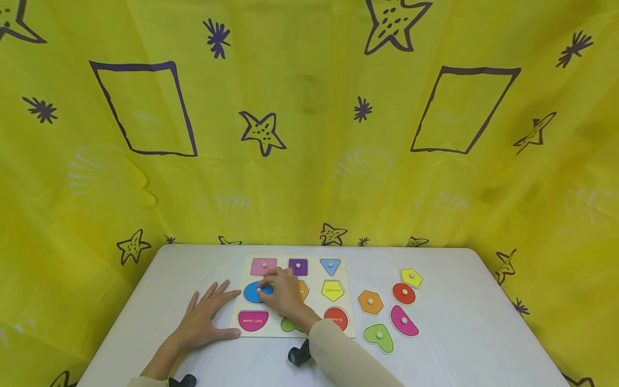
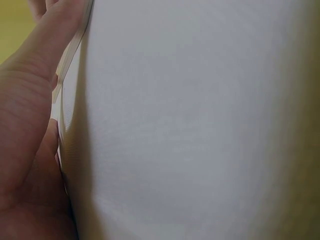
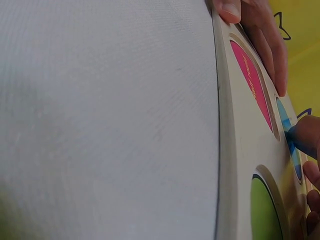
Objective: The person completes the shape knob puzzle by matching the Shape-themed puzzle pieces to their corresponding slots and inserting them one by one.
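A wooden shape puzzle board [image 1: 350, 323] lies on the white table. With thumb and fingers my right hand [image 1: 284, 293] pinches the small knob of the blue oval piece [image 1: 250, 293], which is at the oval spot in the board's middle row. In the right wrist view, the right thumb [image 3: 306, 134] is low over the blue oval [image 3: 295, 159]. My left hand [image 1: 205, 316] is spread on the table, thumb and forefinger at the board's left edge. The pink rectangle [image 1: 258, 267], purple square [image 1: 297, 272] and light blue triangle [image 1: 330, 269] sit in the far row with knobs up.
Right of the board lie loose knobbed pieces: a yellow pentagon [image 1: 408, 275], red circle [image 1: 400, 290], orange hexagon [image 1: 371, 308], magenta half round [image 1: 409, 327] and green heart [image 1: 384, 344]. Printed shapes show at the pentagon spot [image 1: 332, 294], circle spot [image 1: 336, 322] and half-round spot [image 1: 253, 324]. A yellow curtain [image 1: 309, 183] hangs behind.
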Motion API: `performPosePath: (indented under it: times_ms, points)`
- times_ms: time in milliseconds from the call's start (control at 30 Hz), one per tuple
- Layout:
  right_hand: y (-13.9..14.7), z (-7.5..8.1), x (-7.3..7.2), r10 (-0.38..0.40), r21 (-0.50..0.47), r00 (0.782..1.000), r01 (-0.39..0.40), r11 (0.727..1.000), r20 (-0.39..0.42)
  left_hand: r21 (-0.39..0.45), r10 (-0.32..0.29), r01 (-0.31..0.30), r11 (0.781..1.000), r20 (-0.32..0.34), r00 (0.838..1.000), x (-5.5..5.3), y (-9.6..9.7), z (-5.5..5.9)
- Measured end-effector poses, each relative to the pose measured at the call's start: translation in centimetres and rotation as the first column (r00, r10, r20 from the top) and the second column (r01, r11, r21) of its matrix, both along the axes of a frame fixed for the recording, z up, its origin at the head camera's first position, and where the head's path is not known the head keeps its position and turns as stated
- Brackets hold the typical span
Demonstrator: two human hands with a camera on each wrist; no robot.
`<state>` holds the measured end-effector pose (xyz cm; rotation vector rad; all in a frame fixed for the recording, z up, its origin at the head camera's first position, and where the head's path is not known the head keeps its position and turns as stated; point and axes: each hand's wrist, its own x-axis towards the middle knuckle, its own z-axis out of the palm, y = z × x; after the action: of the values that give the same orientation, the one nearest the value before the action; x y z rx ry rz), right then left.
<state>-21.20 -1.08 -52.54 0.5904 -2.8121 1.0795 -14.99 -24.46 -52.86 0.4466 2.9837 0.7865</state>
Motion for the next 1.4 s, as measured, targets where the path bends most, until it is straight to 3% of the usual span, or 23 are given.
performPosePath:
  times_ms: [467, 733, 1067, 1400]
  points:
    - [0.2, 0.1, 0.1, 0.011, 0.004, 1.0, -0.011, 1.0, -0.004, 0.009, -0.004, 0.004, 1.0, -0.003, 1.0, 0.1, 0.2, 0.1]
    - [0.9, 0.1, -0.1, 0.079, 0.052, 0.997, -0.078, 0.996, -0.006, -0.007, 0.004, -0.004, 1.0, 0.011, 1.0, 0.0, 0.1, 0.0]
    - [3.2, 1.9, -0.4, 0.243, -0.023, 0.967, -0.242, 0.97, 0.078, -0.015, 0.007, -0.007, 1.0, 0.014, 1.0, 0.0, 0.1, 0.1]
    - [7.4, 3.5, 0.1, 0.248, -0.048, 0.967, -0.245, 0.968, 0.065, -0.011, 0.02, -0.019, 1.0, 0.013, 1.0, 0.1, 0.2, 0.1]
